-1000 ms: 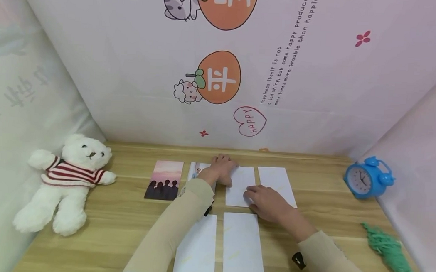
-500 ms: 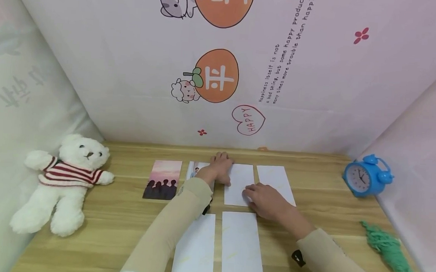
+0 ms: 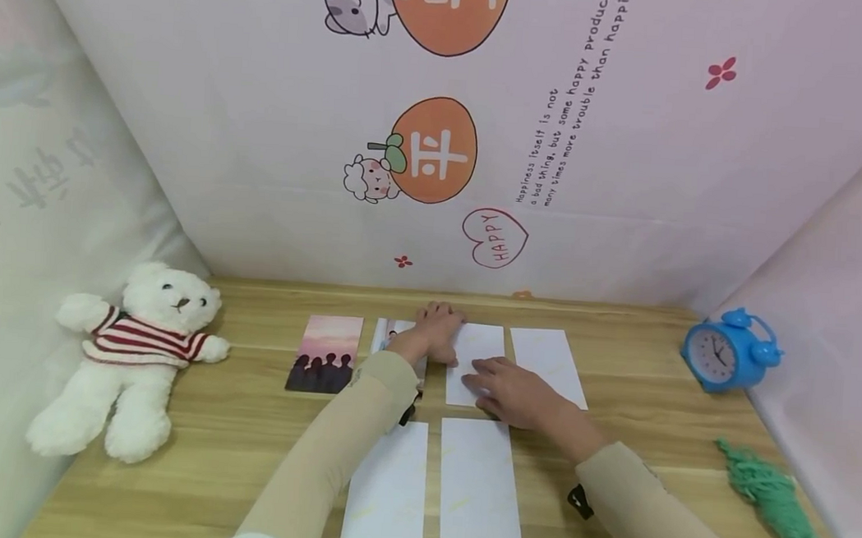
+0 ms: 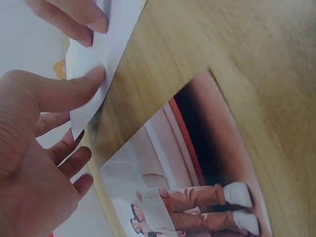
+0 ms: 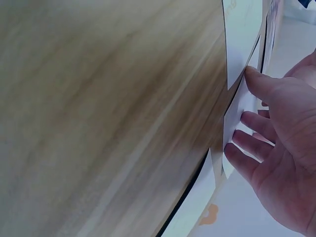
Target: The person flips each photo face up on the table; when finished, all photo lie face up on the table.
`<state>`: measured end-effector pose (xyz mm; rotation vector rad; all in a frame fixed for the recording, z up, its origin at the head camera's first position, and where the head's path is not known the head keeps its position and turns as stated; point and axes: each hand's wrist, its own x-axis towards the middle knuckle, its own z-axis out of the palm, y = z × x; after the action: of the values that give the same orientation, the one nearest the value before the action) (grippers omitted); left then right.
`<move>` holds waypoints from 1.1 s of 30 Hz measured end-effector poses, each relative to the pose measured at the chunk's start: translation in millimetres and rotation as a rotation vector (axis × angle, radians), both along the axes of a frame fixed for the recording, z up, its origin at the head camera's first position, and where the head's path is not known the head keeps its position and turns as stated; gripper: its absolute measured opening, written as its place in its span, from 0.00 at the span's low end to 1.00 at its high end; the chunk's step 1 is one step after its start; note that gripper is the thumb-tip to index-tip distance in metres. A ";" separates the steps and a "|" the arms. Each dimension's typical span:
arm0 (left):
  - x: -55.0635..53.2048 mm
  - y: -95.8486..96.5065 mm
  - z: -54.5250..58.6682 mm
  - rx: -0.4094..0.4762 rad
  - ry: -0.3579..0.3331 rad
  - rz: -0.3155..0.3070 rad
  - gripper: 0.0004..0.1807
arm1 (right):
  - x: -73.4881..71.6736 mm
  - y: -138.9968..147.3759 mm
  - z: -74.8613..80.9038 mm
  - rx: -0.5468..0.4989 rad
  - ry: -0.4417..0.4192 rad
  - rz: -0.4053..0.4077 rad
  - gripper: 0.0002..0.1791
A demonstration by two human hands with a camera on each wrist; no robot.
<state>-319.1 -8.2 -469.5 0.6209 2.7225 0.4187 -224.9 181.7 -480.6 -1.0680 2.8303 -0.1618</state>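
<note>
Several white cards with faint yellow marks lie on the wooden table. Both of my hands are at the back middle card [image 3: 482, 343]. My left hand [image 3: 438, 332] is at its far left corner; in the left wrist view the thumb lies on the white face and the index finger runs behind the edge. My right hand [image 3: 514, 393] rests its fingertips on the same card from the near right side, fingers slightly bent, in the right wrist view [image 5: 276, 133] too. Left of it, a photo [image 4: 187, 173] of people in brown trousers is partly hidden by my left arm.
A photo of silhouettes under a pink sky [image 3: 325, 353] lies farther left. White cards are at the back right [image 3: 547, 362], front left [image 3: 388, 488] and front right [image 3: 482, 486]. A teddy bear [image 3: 144, 350], blue alarm clock [image 3: 725, 353] and green yarn [image 3: 772, 500] stand or lie around.
My right hand has slid a little left across the card, its fingertips now farther onto it. The left hand stays in place, and the cards lie as before.
</note>
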 end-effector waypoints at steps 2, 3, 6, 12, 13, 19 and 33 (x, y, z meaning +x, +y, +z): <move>-1.6 0.1 -0.1 0.029 0.004 0.009 0.41 | -0.1 0.5 0.6 0.003 -0.006 0.001 0.22; -2.7 0.2 -0.5 0.050 0.006 0.016 0.39 | -0.2 0.5 0.9 0.006 -0.007 0.002 0.22; -4.8 -0.2 -0.4 0.144 0.005 0.032 0.33 | 1.5 0.0 1.8 0.007 -0.008 -0.006 0.24; -8.8 -0.5 0.9 0.374 -0.036 0.064 0.27 | 1.1 -2.3 1.7 -0.005 -0.017 -0.035 0.26; -9.7 -0.6 0.4 0.402 -0.037 0.071 0.27 | 0.7 -2.7 1.6 -0.010 -0.021 -0.045 0.27; -12.5 -0.5 -3.8 0.522 -0.050 0.152 0.22 | 0.3 -5.6 -0.5 -0.029 -0.016 -0.089 0.41; -8.3 -2.8 -1.3 0.783 -0.315 0.364 0.17 | 1.0 -14.4 3.6 0.031 0.031 -0.032 0.37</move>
<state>-327.4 -11.0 -470.8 0.1839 2.2964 1.5600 -223.9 167.3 -476.9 -1.0282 2.8689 -0.1044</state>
